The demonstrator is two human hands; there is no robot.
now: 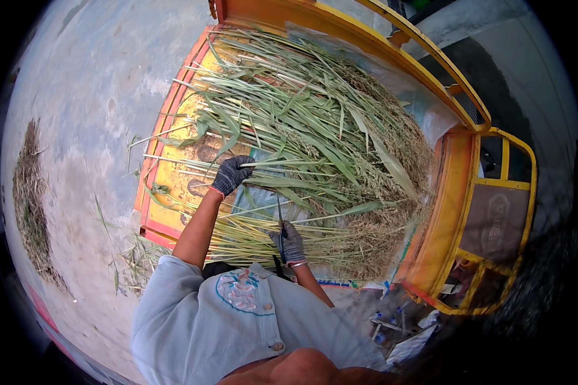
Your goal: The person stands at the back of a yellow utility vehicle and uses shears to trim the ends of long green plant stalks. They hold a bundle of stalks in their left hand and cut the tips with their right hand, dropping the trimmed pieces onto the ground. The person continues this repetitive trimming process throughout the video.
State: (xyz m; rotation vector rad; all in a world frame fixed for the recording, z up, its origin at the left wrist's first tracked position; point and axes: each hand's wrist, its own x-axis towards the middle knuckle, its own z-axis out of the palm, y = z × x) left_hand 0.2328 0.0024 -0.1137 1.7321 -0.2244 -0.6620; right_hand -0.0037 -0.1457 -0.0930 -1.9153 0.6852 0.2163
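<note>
My left hand (232,174), in a dark grey knitted glove, is closed on a few green stalks (288,163) near their cut ends. In my gloved right hand (289,242) is a dark, narrow-bladed knife (279,210), its blade pointing away from me. Beyond my hands spreads a large heap of leafy green stalks (302,115), with bushy seed heads (411,144) toward the right. Nearer me, a layer of thinner, trimmed-looking stalks (241,240) lies under and beside my right hand, their brownish heads (366,247) also to the right.
The stalks lie on a yellow cargo bed (205,131) with a red edge (157,232). A yellow side panel and rail (424,40) bound its far side, and a yellow cab frame (526,212) stands right. Plant debris (35,205) lies on the concrete floor (103,109).
</note>
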